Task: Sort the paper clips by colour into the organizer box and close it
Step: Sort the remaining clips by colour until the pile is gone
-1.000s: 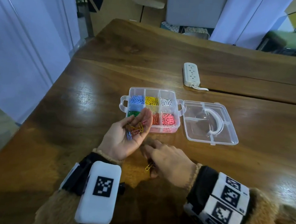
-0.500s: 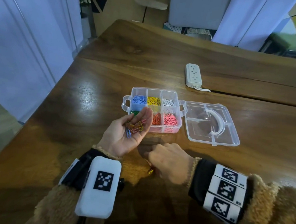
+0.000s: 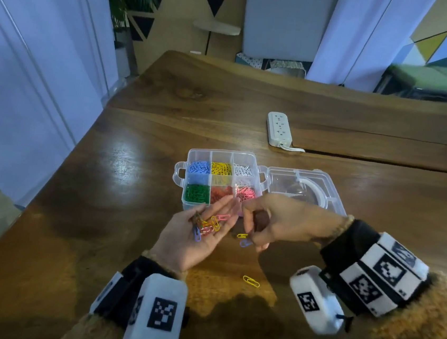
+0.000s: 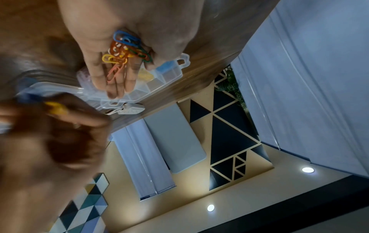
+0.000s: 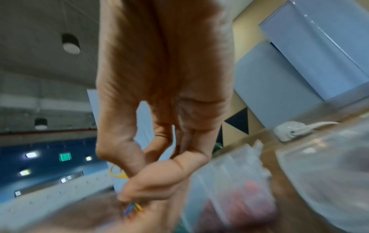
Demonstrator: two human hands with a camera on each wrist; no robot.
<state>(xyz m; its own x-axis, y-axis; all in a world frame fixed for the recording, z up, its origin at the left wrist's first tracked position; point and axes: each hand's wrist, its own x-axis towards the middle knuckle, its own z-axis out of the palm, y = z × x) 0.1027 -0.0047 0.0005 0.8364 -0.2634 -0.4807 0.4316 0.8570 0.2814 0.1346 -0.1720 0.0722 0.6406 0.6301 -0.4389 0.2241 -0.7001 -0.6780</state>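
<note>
Wood filled most of the head view: a broad, glossy brown table (image 3: 118, 213) in a room with pale blue panels and a wall of black triangles. On it sat a clear organizer box (image 3: 219, 181) with six compartments already holding sorted clips: blue, yellow and white in the far row, green, red and pink in the near row. Its lid (image 3: 304, 189) lay open flat, joined to the box's right side. A white power strip (image 3: 279, 129) rested well beyond it.

The sorting looked well advanced but unfinished. The left hand (image 3: 199, 235) lay palm up just in front of the box, fingers nearly straight, cradling a small mixed heap of paper clips (image 3: 208, 224). The right hand (image 3: 274, 224) hovered beside it with fingers curled; a yellow clip (image 3: 242, 236) and a lilac clip (image 3: 245, 243) showed just below its fingertips, though whether they were pinched or lying on the wood could not be told from this view. One stray yellow clip (image 3: 251, 281) lay on the table nearer the person. The lid remained to be shut.

From the left wrist view, the open palm (image 4: 119, 52) showed blue, orange, yellow, green and pink clips (image 4: 124, 48) loosely piled, the box's edge behind the fingers. The other hand was a blur at lower left.

From the right wrist view, thumb and forefinger (image 5: 139, 181) met in a tight pinch; a yellow wire loop (image 5: 116, 172) showed behind them, apparently a clip held there.
</note>
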